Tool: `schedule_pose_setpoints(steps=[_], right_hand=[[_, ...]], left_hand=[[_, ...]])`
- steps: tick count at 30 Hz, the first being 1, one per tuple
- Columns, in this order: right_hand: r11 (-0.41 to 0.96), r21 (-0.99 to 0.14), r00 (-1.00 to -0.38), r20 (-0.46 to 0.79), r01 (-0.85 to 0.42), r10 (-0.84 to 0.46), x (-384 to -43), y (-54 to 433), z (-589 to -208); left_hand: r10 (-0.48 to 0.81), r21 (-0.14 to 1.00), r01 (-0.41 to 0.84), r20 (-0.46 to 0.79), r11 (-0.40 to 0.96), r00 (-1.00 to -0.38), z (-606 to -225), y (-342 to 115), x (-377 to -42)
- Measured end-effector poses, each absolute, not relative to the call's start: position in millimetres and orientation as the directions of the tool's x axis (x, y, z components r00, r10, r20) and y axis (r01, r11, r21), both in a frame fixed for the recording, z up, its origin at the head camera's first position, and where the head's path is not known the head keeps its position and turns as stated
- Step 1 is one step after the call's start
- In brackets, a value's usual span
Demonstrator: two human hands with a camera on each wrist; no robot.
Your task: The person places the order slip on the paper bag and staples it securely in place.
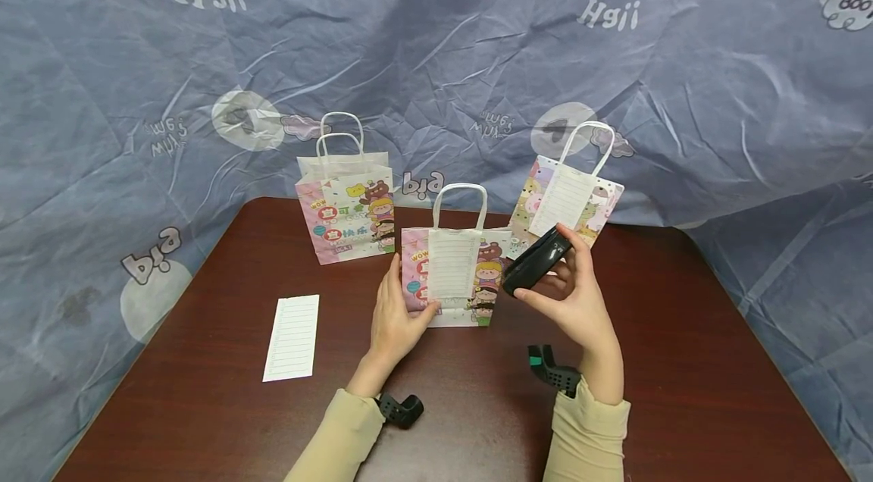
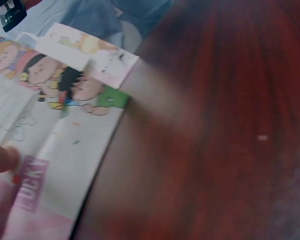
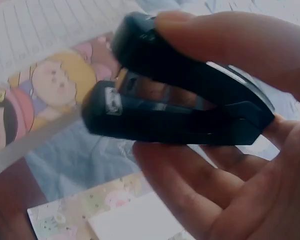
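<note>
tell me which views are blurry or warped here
Head view: sharp but wide-angle, the backdrop bows. Left wrist view: table smeared, paper bag soft. Right wrist view: stapler fairly clear, the bag behind it out of focus.

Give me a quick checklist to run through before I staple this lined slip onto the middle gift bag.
1. Stapler in the right hand: ok, fingers curl round it.
2. Stapler mouth open: ok, the right wrist view shows a gap at its front end.
3. Lined slip lying on the middle bag: ok, the left hand pinches slip and bag at the lower edge.
4. Slip between the stapler's jaws: not ok, the stapler is off to the bag's right.
5. Staples loaded: cannot tell.
6. Spare slip on the table: ok, it lies to the left.
</note>
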State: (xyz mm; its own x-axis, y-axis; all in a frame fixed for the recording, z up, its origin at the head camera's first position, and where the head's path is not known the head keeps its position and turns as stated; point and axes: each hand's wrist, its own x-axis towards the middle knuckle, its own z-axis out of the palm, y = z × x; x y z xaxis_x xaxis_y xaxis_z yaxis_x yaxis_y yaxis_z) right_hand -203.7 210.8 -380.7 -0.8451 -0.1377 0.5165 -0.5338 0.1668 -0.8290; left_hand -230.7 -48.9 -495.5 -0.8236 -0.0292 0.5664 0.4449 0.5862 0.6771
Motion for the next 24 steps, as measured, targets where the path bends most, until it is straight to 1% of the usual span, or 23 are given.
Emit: schedule_pose_setpoints(steps=[7,16,19,24], right_hand=[[0.169,-0.895,-0.906,0.383,-0.412,-0.179,-209.2,225.1,-394.7],[0.073,-0.960,-0.942,0.248,-0.271,-0.226,-221.5,238.5,-420.9],[0.084,-0.969,-0.951,0.208,-0.232,-0.228,-224.5,242.3,-429.5],[0.126,-0.968,-0.957,0.185,-0.217,-0.224,-229.3,246.4,-441.1]], left_hand=[[-0.078,0.697,0.388,0.536,0.603,-0.841,-507.6,-44.5,-231.4],[-0.126,0.729,0.353,0.513,0.587,-0.849,-513.4,-42.9,-234.1],[-0.142,0.737,0.341,0.506,0.583,-0.851,-516.5,-42.2,-235.7],[-0.161,0.760,0.321,0.484,0.566,-0.860,-520.0,-41.0,-239.9]])
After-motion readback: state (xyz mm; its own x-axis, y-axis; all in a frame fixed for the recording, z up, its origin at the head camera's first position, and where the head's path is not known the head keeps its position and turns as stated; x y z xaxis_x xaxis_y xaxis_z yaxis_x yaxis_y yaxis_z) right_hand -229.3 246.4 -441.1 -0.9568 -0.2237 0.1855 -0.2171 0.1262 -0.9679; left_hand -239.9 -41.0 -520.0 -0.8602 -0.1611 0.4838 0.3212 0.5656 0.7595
